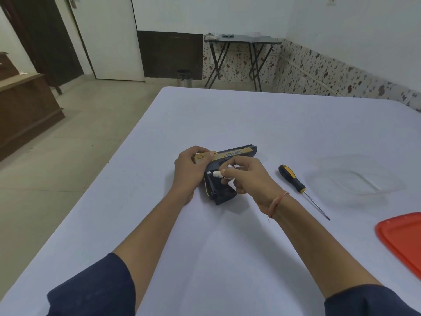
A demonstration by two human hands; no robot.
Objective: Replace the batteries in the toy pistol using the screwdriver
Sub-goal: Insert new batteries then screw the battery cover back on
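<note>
The toy pistol (pixel 237 152), dark blue with a gold slide, lies on its side in the middle of the white table. My left hand (pixel 189 169) grips its rear end and holds it down. My right hand (pixel 247 176) pinches a white battery (pixel 219 174) with dark print, held level at the open grip of the pistol. A second battery end shows just above it between my fingers. The screwdriver (pixel 292 179), black and yellow handle with a thin shaft, lies on the table to the right of my right hand, untouched.
A clear plastic container (pixel 355 181) sits right of the screwdriver. A red lid (pixel 403 238) lies at the right edge. The table's left edge (pixel 127 142) drops to the floor. A folding table (pixel 241 39) and a small bin (pixel 184 77) stand by the far wall.
</note>
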